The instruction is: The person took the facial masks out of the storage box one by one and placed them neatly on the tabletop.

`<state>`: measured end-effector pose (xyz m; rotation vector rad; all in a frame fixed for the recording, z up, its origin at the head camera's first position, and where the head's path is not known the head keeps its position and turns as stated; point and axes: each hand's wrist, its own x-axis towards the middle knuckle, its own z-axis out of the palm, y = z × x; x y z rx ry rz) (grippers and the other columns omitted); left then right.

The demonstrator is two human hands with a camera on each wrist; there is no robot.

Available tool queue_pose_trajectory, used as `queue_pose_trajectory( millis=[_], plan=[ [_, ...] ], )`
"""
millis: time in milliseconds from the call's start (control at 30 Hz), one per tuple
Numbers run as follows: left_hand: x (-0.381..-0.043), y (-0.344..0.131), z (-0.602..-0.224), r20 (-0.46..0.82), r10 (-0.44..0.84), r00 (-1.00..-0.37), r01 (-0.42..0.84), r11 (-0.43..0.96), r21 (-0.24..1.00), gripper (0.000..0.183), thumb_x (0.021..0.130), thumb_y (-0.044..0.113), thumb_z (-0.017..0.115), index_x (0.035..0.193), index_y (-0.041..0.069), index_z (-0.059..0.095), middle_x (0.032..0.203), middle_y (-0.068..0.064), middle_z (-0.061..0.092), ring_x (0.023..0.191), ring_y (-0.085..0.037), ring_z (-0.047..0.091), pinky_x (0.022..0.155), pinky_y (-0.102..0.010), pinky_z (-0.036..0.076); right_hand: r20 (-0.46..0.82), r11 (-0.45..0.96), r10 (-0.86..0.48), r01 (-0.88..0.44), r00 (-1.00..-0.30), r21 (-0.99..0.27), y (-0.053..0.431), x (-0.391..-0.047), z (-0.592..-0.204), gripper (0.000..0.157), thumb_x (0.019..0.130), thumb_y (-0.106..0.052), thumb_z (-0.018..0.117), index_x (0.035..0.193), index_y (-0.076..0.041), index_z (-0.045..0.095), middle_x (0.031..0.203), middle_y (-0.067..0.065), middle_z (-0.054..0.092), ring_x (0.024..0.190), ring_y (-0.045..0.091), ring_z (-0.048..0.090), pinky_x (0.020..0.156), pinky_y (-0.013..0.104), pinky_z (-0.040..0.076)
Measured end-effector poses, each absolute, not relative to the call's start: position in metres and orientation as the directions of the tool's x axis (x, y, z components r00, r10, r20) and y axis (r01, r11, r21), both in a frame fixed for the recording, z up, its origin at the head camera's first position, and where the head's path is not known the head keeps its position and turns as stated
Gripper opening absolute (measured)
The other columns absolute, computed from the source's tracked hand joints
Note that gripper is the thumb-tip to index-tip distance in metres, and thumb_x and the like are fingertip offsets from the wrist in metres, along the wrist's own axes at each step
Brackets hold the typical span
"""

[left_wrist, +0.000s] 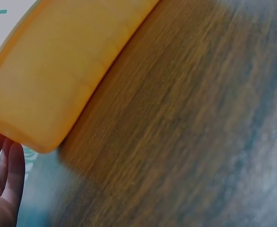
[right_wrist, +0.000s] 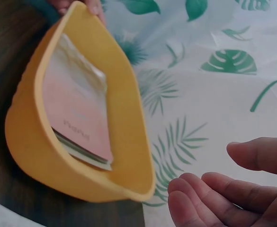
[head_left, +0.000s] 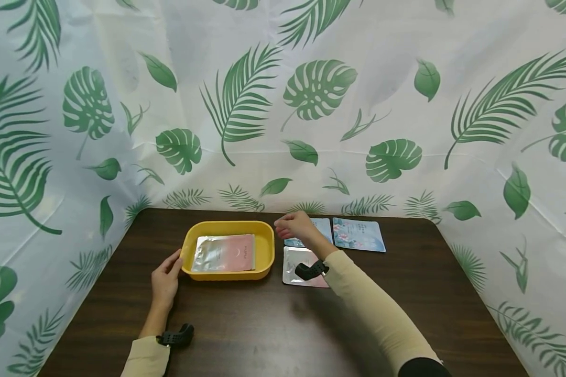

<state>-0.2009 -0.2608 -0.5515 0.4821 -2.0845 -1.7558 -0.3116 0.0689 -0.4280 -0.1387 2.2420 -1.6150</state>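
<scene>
A yellow plastic basket (head_left: 264, 263) sits on the table, and pink-and-silver mask packets (head_left: 226, 253) lie stacked inside it. My left hand (head_left: 165, 277) touches the basket's left end from outside; in the left wrist view its fairly straight fingers (left_wrist: 15, 170) meet the end wall. Just past the basket's right rim hovers my right hand (head_left: 298, 228), holding nothing. Its thumb and loosely bent fingers are apart in the right wrist view. Below the right forearm a pink-and-silver packet (head_left: 292, 267) lies partly covered. Behind that hand a blue packet (head_left: 323, 226) is also partly hidden.
Another blue floral packet (head_left: 358, 234) lies at the back right of the dark wooden table (head_left: 245, 324). A white curtain with green leaves (head_left: 320, 157) rises right behind the table and along both sides. Black wrist bands (head_left: 311, 270) sit on both wrists.
</scene>
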Motion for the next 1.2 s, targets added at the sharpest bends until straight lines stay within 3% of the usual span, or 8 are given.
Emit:
queue_pose_trajectory(
  millis=[67,200,267,600,833,933,1067,1200],
  plan=[
    [-0.201,-0.261,-0.552,0.061,-0.487,-0.871,-0.026,0.171,0.985,0.038,0.098,0.025,0.059,0.13,0.004,0.062,0.118,0.01,0.063,0.094,0.019,0.053,0.077,-0.002,0.046,-0.246,0.347,-0.293,0.136,-0.924,-0.928,0.063,-0.313,-0.431,0.032,0.094,-0.013,0.062,0.115,0.011,0.065,0.109,0.03,0.068,0.091,0.034,0.07,0.091,0.047,0.055],
    [-0.201,-0.261,-0.553,0.062,-0.484,-0.873,-0.026,0.173,0.985,0.039,0.099,0.025,0.058,0.131,0.004,0.061,0.131,-0.008,0.062,0.094,0.019,0.052,0.077,-0.001,0.045,-0.262,0.361,-0.293,0.148,-0.919,-0.921,0.05,-0.316,-0.436,0.032,0.094,-0.013,0.062,0.115,0.011,0.065,0.106,0.026,0.07,0.091,0.033,0.071,0.089,0.044,0.057],
    [-0.201,-0.261,-0.553,0.064,-0.487,-0.871,-0.021,0.168,0.986,0.038,0.099,0.025,0.058,0.131,0.004,0.062,0.13,-0.009,0.062,0.094,0.018,0.053,0.076,-0.002,0.046,-0.273,0.351,-0.301,0.16,-0.914,-0.922,0.044,-0.313,-0.434,0.031,0.094,-0.012,0.062,0.115,0.011,0.065,0.104,0.027,0.07,0.09,0.035,0.071,0.086,0.041,0.058],
    [-0.201,-0.261,-0.554,0.062,-0.501,-0.863,-0.01,0.141,0.99,0.039,0.098,0.027,0.059,0.129,0.005,0.063,0.108,0.019,0.063,0.096,0.004,0.059,0.074,-0.007,0.05,-0.28,0.373,-0.319,0.152,-0.905,-0.915,0.013,-0.315,-0.452,0.031,0.093,-0.012,0.063,0.114,0.011,0.065,0.102,0.026,0.071,0.08,0.026,0.072,0.08,0.039,0.06],
    [-0.202,-0.26,-0.556,0.033,-0.483,-0.875,-0.041,0.141,0.989,0.04,0.099,0.025,0.057,0.133,0.005,0.06,0.133,-0.014,0.059,0.094,0.011,0.057,0.075,-0.007,0.05,-0.287,0.439,-0.323,0.126,-0.902,-0.89,-0.001,-0.311,-0.456,0.026,0.093,-0.013,0.063,0.108,0.009,0.068,0.1,0.025,0.071,0.083,0.029,0.071,0.084,0.043,0.058],
    [-0.203,-0.261,-0.556,0.024,-0.483,-0.875,-0.043,0.126,0.991,0.04,0.099,0.025,0.057,0.133,0.005,0.059,0.133,-0.012,0.059,0.09,0.012,0.056,0.074,-0.007,0.05,-0.285,0.465,-0.325,0.11,-0.902,-0.878,-0.006,-0.311,-0.459,0.026,0.092,-0.012,0.064,0.106,0.01,0.068,0.1,0.026,0.07,0.088,0.034,0.07,0.085,0.045,0.058],
    [-0.204,-0.262,-0.555,0.029,-0.483,-0.875,-0.034,0.121,0.992,0.04,0.099,0.025,0.058,0.133,0.004,0.06,0.125,-0.001,0.062,0.091,0.011,0.057,0.074,-0.007,0.05,-0.292,0.52,-0.307,0.097,-0.906,-0.848,-0.015,-0.313,-0.465,0.022,0.09,-0.011,0.067,0.093,0.011,0.069,0.088,0.022,0.07,0.081,0.033,0.068,0.083,0.045,0.059],
    [-0.204,-0.26,-0.553,0.032,-0.477,-0.878,-0.036,0.132,0.991,0.041,0.099,0.026,0.058,0.133,0.003,0.059,0.126,-0.003,0.063,0.091,0.01,0.057,0.074,-0.007,0.05,-0.336,0.635,-0.259,0.102,-0.906,-0.765,-0.024,-0.313,-0.472,0.022,0.088,-0.013,0.069,0.074,0.003,0.066,0.065,0.009,0.06,0.061,0.023,0.06,0.071,0.036,0.06]
  ],
)
